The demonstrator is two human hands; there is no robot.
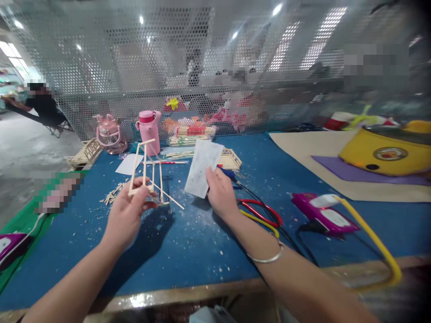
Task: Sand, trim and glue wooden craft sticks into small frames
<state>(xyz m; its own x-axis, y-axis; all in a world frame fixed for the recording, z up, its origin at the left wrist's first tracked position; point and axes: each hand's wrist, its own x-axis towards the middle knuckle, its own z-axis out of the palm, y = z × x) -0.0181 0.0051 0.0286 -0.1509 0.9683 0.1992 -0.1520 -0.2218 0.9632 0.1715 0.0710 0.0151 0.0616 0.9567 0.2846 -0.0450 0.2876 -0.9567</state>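
Observation:
My left hand [126, 213] is closed on a small frame of thin wooden sticks [148, 172], held upright above the blue table [188, 251]. My right hand [218, 193] pinches a pale rectangular sheet [203, 168], perhaps sandpaper, lifted just right of the stick frame. A thin bracelet circles my right wrist. Sawdust and stick offcuts [112, 194] lie on the table under and left of the frame.
A pink bottle [148, 130], a pink cup [108, 133], packs of sticks [190, 134] and wooden lattice pieces [85, 154] stand at the back. Red-handled pliers [262, 211], a purple glue gun [323, 215] with yellow cable, and a yellow box [387, 152] lie right. A mesh screen closes the back.

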